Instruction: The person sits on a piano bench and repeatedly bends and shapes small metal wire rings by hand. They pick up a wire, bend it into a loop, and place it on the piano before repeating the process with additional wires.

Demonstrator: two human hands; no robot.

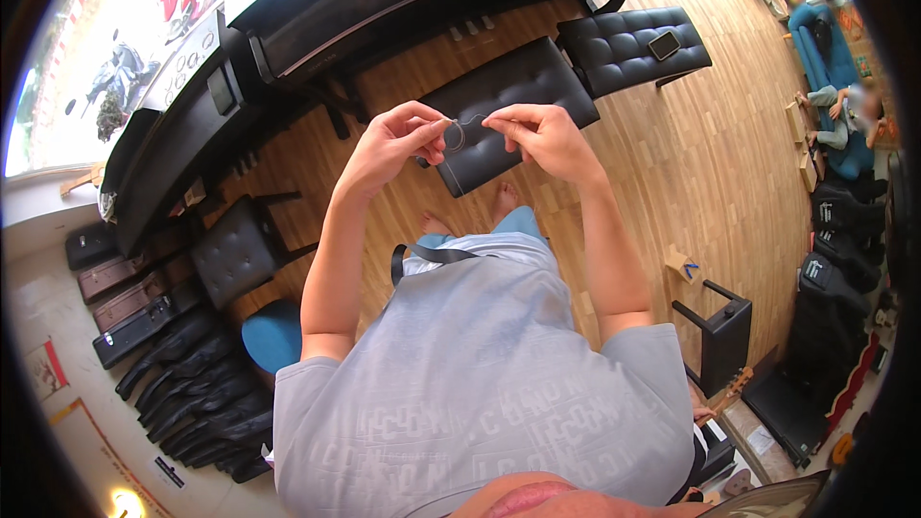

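Observation:
Both arms reach forward over a black tufted bench. A thin coiled string, like one for an instrument, loops between my hands. My left hand pinches the coil between thumb and fingers. In my right hand, thumb and forefinger are pressed together on a free end of the string. One strand seems to hang down in front of the bench. The string is too fine to follow along its whole length.
Black pianos stand ahead and to the left. A phone lies on a second tufted bench. Instrument cases line the left side. A small stool stands at right; another person sits far right.

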